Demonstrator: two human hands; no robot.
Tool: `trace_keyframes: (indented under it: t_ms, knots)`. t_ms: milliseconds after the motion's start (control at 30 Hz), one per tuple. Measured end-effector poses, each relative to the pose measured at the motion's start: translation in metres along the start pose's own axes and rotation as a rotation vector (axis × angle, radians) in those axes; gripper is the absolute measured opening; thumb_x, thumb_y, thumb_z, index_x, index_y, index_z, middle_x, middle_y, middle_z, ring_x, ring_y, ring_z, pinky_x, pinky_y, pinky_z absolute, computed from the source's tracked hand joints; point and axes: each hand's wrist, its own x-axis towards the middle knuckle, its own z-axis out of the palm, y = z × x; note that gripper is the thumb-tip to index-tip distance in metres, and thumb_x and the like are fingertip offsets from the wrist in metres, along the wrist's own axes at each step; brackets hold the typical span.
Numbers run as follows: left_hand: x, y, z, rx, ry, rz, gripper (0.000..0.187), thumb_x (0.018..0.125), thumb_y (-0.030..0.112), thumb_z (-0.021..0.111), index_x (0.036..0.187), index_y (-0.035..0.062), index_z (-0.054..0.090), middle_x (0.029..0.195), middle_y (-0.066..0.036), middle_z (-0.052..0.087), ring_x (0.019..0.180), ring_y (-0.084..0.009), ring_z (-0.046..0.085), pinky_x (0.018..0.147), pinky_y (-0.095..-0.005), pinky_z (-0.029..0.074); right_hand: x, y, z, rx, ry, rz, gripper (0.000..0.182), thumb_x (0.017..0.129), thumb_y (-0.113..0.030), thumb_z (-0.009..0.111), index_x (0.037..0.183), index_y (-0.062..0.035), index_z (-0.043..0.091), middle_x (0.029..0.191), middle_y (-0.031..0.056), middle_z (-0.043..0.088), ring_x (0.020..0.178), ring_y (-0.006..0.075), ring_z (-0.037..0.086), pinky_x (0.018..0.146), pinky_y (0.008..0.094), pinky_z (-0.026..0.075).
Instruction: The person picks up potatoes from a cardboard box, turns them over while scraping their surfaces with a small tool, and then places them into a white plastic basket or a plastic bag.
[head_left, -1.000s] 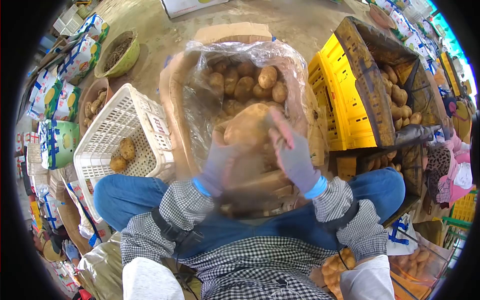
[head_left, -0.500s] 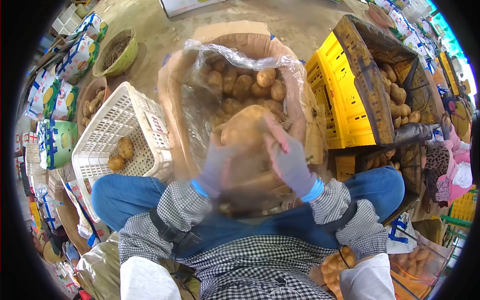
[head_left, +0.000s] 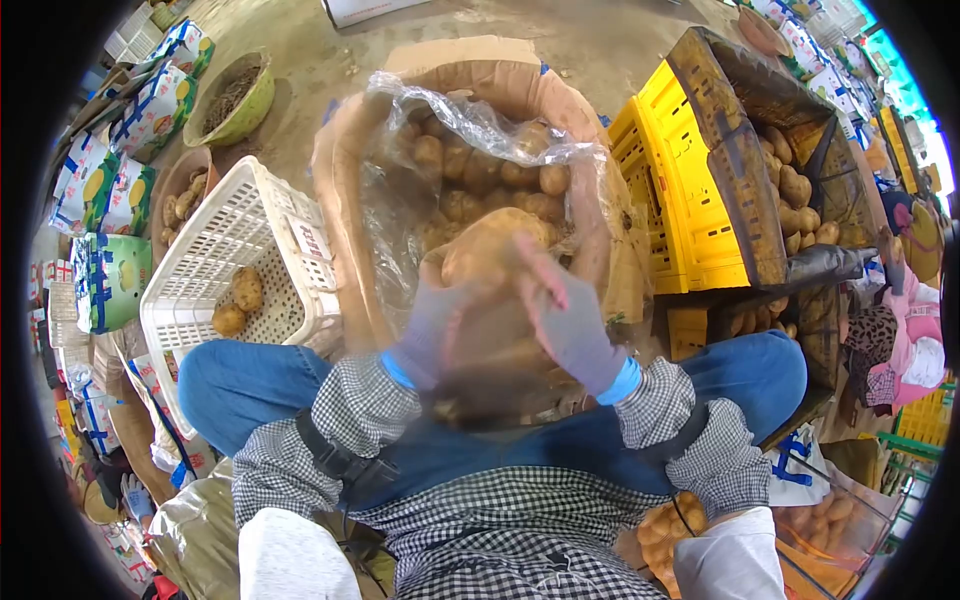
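Observation:
A large tan potato (head_left: 490, 243), blurred by motion, is held above the open cardboard box in front of my lap. Gloved in grey, my left hand (head_left: 437, 328) grips it from the near left side, with most of its fingers hidden. On the right, my right hand (head_left: 570, 322) presses its bare-tipped fingers and thumb against the potato's near side. Below and beyond the hands, several potatoes (head_left: 480, 170) lie in the cardboard box (head_left: 345, 190), which has a clear plastic liner (head_left: 385, 205) bunched over its far rim.
At left stands a white plastic basket (head_left: 200, 275) with two potatoes. A yellow crate (head_left: 690, 190) and dark-lined bins of potatoes (head_left: 795, 190) are at right. Farther left are a green tub (head_left: 240, 105) and printed cartons (head_left: 110, 190). A person in pink (head_left: 905, 320) is at the far right.
Both hands stay over the box with the potato, shifting only slightly. The plastic liner's far edge has sagged lower over the potatoes, covering one that showed before.

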Motion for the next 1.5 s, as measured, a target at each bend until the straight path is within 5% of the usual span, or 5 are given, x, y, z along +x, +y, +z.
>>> trace_keyframes:
  t_ms: [633,967,1067,1400,1500]
  knots:
    - [-0.001,-0.007,-0.005,0.112,0.044,0.050,0.069,0.080,0.002,0.072,0.132,0.0050,0.028,0.122,-0.015,0.052,0.108,-0.0239,0.058,0.085,-0.0379,0.054,0.011,0.014,0.000,0.083,0.197,0.023,0.044,0.094,-0.005,0.054,0.137,-0.0014,0.048,0.121,0.0234,0.062,0.113,0.0157,0.060,0.090,0.0238,0.045]
    - [-0.001,-0.003,0.004,0.434,-0.079,0.207,0.077,0.068,0.011,0.085,0.127,0.0009,0.038,0.119,-0.010,0.050,0.110,-0.0178,0.052,0.094,-0.0301,0.047,0.009,0.014,-0.005,-0.316,0.090,-0.116,0.049,0.093,-0.013,0.059,0.141,-0.0101,0.046,0.103,0.0203,0.062,0.058,0.0255,0.059,0.058,0.0312,0.048]
    - [-0.001,0.000,0.001,0.638,-0.025,0.286,0.079,0.063,0.012,0.087,0.126,0.0011,0.040,0.117,-0.010,0.048,0.110,-0.0181,0.051,0.094,-0.0306,0.046,-0.003,0.012,0.003,-0.330,-0.006,-0.210,0.048,0.094,-0.018,0.058,0.141,-0.0160,0.048,0.076,0.0163,0.063,0.059,0.0290,0.060,0.056,0.0347,0.047]
    - [-0.003,0.004,0.004,0.940,-0.048,0.445,0.076,0.063,0.014,0.083,0.125,0.0004,0.042,0.119,-0.013,0.048,0.112,-0.0206,0.050,0.096,-0.0336,0.045,0.010,0.015,-0.005,-0.047,-0.001,0.005,0.042,0.093,-0.011,0.060,0.135,-0.0062,0.054,0.111,0.0141,0.068,0.077,0.0141,0.064,0.071,0.0297,0.051]
    - [0.008,0.000,-0.004,1.013,-0.027,0.475,0.078,0.063,0.016,0.086,0.126,0.0005,0.042,0.122,-0.013,0.049,0.114,-0.0205,0.051,0.097,-0.0333,0.045,0.014,0.022,-0.003,0.122,0.072,0.039,0.038,0.096,-0.010,0.057,0.133,-0.0002,0.053,0.123,0.0126,0.063,0.106,0.0145,0.057,0.092,0.0262,0.043]
